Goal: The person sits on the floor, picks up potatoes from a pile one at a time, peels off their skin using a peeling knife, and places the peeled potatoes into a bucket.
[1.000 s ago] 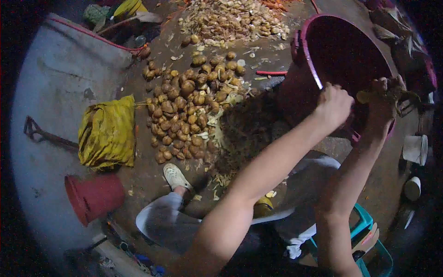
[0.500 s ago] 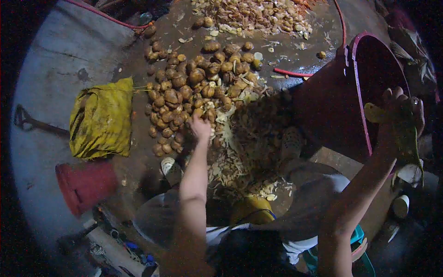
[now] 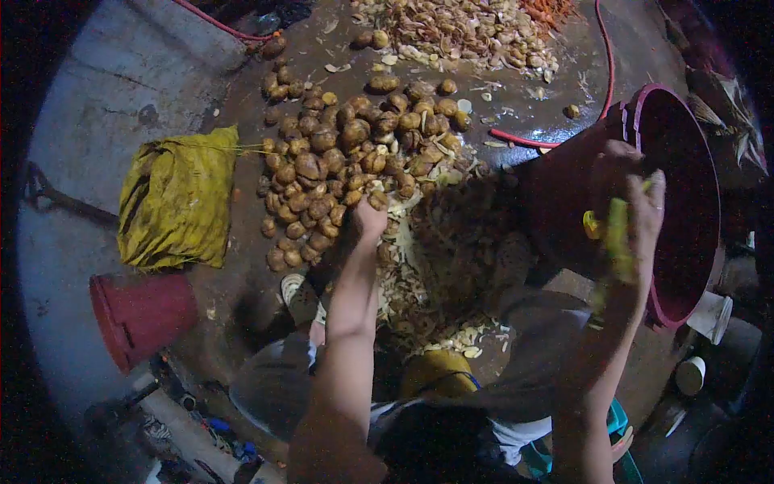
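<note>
My left hand reaches into a heap of brown potatoes, its fingers closed on a potato at the heap's near right side. Pale peelings lie just beside that wrist. On the right, my right hand is raised in front of the large maroon tub, whose mouth faces right. Its fingers are wrapped round a long yellow-green thing, blurred, whose kind I cannot make out. A small yellow piece shows beside this hand.
A yellow sack, a red bucket and a long-handled tool are at the left. At the back lies a pile of pale peelings. A red hose runs near the tub. Between my legs is a yellow container.
My left hand has shifted slightly right within the potatoes and closed on one. My right hand has moved left and downward from the tub's mouth with the yellow-green thing. The whole view has shifted slightly.
</note>
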{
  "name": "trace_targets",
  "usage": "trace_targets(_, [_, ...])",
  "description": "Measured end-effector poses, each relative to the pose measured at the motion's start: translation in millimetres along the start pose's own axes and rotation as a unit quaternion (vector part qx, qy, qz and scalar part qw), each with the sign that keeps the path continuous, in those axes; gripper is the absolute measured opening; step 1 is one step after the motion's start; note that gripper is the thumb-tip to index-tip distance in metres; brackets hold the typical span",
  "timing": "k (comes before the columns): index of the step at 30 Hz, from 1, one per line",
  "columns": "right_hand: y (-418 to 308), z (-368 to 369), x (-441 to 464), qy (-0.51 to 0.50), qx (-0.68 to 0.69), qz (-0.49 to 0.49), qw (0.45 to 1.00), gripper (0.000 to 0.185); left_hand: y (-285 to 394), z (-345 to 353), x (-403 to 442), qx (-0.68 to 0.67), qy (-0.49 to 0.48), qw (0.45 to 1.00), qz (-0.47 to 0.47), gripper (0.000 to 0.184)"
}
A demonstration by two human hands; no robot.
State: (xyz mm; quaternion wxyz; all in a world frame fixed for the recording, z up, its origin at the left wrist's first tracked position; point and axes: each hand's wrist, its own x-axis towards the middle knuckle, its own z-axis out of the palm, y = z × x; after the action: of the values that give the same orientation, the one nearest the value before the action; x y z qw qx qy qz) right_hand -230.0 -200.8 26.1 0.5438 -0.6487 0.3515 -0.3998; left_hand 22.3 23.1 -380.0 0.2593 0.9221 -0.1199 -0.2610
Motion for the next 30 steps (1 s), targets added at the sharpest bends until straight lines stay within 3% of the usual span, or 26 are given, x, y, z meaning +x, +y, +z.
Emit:
trace_targets(1, [-1, 11, -4, -0.007, -0.029, 0.017, 0.999, 0.021, -9, -1, 2, -0.128, -0.019, 0.992, 0.01, 0.045])
trace_targets(2, [-8, 18, -8, -0.041, -0.096, 0.028, 0.994, 0.019, -4, -11, -10, -0.127, -0.015, 0.992, 0.011, 0.045])
trace_targets(3, [-15, 26, -12, -0.076, -0.162, 0.034, 0.983, 0.017, 6, -28, -30, -0.407, -0.05, 0.912, -0.026, 0.036])
trace_targets(4, [-9, 21, -9, -0.149, -0.237, 0.011, 0.96, 0.018, 11, -42, -46, -0.651, -0.081, 0.752, -0.055, 0.026])
trace_targets(5, [-3, 17, -6, -0.217, -0.303, -0.023, 0.928, 0.021, 7, -50, -55, -0.7, -0.086, 0.707, -0.05, 0.024])
trace_targets(6, [-14, 27, -13, -0.222, -0.354, -0.031, 0.908, 0.02, 16, -68, -69, -0.7, -0.081, 0.708, -0.041, 0.024])
trace_targets(8, [-16, 37, -36, -0.237, -0.402, -0.136, 0.874, 0.024, 40, -115, -106, -0.7, -0.089, 0.708, 0.022, 0.035])
trace_targets(9, [-15, 42, -49, -0.291, -0.402, -0.133, 0.858, 0.026, 64, -138, -129, -0.722, -0.063, 0.689, 0.002, 0.048])
trace_targets(10, [-12, 47, -62, -0.343, -0.401, -0.129, 0.839, 0.029, 76, -158, -145, -0.72, -0.06, 0.692, 0.013, 0.048])
trace_targets(12, [-2, 55, -88, -0.404, -0.413, -0.139, 0.804, 0.032, 98, -194, -178, -0.668, -0.075, 0.726, 0.148, 0.052])
trace_targets(13, [-1, 59, -98, -0.388, -0.365, -0.197, 0.823, 0.029, 111, -209, -197, -0.635, -0.065, 0.74, 0.215, 0.05])
trace_targets(14, [-9, 66, -102, -0.411, -0.377, -0.197, 0.806, 0.031, 120, -224, -215, -0.631, -0.064, 0.74, 0.225, 0.05])
trace_targets(16, [-15, 76, -115, -0.381, -0.334, -0.207, 0.837, 0.04, 130, -242, -252, -0.55, -0.024, 0.782, 0.292, 0.048])
trace_targets(18, [-21, 83, -134, -0.349, -0.313, -0.237, 0.851, 0.04, 135, -254, -285, -0.517, 0.01, 0.802, 0.299, 0.049])
trace_targets(20, [-27, 84, -149, -0.364, -0.279, -0.236, 0.857, 0.04, 139, -262, -314, -0.506, 0.016, 0.767, 0.393, 0.053])
trace_targets(21, [-28, 85, -156, -0.364, -0.265, -0.252, 0.857, 0.035, 137, -264, -324, -0.469, 0.045, 0.782, 0.408, 0.055])
trace_targets(24, [-44, 84, -174, -0.353, -0.228, -0.271, 0.866, 0.03, 125, -268, -341, -0.471, 0.042, 0.772, 0.425, 0.057])
trace_targets(25, [-47, 83, -178, -0.359, -0.221, -0.266, 0.867, 0.03, 125, -263, -344, -0.529, 0.03, 0.74, 0.415, 0.059])
trace_targets(28, [-49, 81, -181, -0.378, -0.248, -0.243, 0.858, 0.032, 118, -254, -349, -0.566, 0.031, 0.712, 0.416, 0.059])
trace_targets(30, [-51, 81, -183, -0.4, -0.274, -0.223, 0.846, 0.033, 116, -256, -350, -0.539, 0.04, 0.723, 0.431, 0.059])
